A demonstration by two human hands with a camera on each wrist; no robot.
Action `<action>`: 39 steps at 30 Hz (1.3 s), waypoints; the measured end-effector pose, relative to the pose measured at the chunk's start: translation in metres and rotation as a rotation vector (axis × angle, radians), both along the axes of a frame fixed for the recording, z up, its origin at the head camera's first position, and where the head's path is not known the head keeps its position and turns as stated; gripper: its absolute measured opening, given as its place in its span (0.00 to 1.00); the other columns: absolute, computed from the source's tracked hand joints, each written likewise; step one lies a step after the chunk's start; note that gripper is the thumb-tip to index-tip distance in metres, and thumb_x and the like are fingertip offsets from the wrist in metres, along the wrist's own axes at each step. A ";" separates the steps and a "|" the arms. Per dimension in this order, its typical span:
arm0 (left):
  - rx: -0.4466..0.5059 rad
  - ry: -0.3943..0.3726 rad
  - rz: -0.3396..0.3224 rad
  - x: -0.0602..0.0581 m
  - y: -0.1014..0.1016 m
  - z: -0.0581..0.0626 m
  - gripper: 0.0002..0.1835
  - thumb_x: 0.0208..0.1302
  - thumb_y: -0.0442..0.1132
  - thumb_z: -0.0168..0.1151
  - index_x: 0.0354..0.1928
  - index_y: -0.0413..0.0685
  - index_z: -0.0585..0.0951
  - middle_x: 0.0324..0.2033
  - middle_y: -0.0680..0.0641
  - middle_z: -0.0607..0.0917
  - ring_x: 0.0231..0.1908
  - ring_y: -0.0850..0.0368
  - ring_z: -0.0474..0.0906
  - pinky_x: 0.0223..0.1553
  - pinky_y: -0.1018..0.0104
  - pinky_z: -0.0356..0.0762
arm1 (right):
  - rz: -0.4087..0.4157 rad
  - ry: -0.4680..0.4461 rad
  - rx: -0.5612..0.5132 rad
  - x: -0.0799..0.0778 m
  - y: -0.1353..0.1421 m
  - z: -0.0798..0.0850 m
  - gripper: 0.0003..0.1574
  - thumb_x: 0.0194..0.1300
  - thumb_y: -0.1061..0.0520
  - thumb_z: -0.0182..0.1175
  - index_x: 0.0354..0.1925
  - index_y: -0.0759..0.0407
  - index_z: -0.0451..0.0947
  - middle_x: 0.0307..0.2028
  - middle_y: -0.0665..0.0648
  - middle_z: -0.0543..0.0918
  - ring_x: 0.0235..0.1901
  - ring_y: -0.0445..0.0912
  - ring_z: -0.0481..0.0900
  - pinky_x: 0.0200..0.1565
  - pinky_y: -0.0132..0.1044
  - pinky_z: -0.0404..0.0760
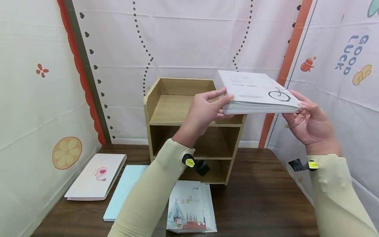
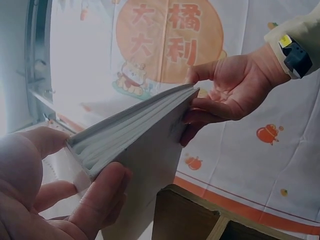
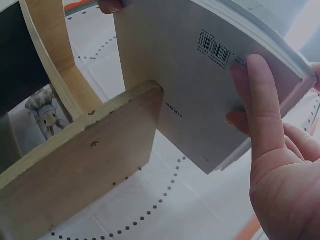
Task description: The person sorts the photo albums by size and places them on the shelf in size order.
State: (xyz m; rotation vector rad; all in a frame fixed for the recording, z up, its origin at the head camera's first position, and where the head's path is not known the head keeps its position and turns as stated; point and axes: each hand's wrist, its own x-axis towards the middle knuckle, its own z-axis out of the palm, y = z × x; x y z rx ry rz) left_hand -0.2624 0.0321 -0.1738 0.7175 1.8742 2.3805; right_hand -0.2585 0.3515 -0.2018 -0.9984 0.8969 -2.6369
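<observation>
Both hands hold up a thick white book (image 1: 254, 89) with a bicycle drawing on its cover, over the upper right of the wooden shelf unit (image 1: 177, 108). My left hand (image 1: 204, 108) grips its left end, thumb on the cover and fingers around the spine side. At the right front corner my right hand (image 1: 308, 121) pinches it, thumb on top and fingers underneath. The page edges (image 2: 125, 127) face the left wrist camera. In the right wrist view the pale underside shows a barcode (image 3: 215, 47), with my right fingers (image 3: 262, 100) against that face.
On the dark wooden table (image 1: 260, 194) lie a white book with a pink elephant (image 1: 96, 174), a light blue book (image 1: 125, 187) partly behind my left sleeve, and a book with a tent picture (image 1: 189, 207) before the shelf. Printed cloth (image 1: 189, 39) hangs around the table.
</observation>
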 end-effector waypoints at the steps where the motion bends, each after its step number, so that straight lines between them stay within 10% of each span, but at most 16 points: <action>1: -0.003 -0.001 0.001 0.000 -0.002 -0.001 0.28 0.66 0.40 0.72 0.67 0.45 0.79 0.49 0.42 0.87 0.33 0.49 0.90 0.50 0.48 0.88 | -0.007 0.000 0.005 0.000 -0.002 0.000 0.34 0.78 0.68 0.39 0.79 0.64 0.55 0.73 0.67 0.70 0.63 0.61 0.80 0.61 0.48 0.81; 39: -0.043 0.038 0.100 0.012 -0.056 -0.005 0.25 0.67 0.40 0.70 0.66 0.50 0.80 0.52 0.41 0.88 0.33 0.49 0.89 0.44 0.55 0.90 | -0.081 -0.038 0.030 0.005 -0.057 0.001 0.34 0.77 0.69 0.46 0.77 0.61 0.60 0.75 0.63 0.68 0.64 0.58 0.80 0.61 0.46 0.80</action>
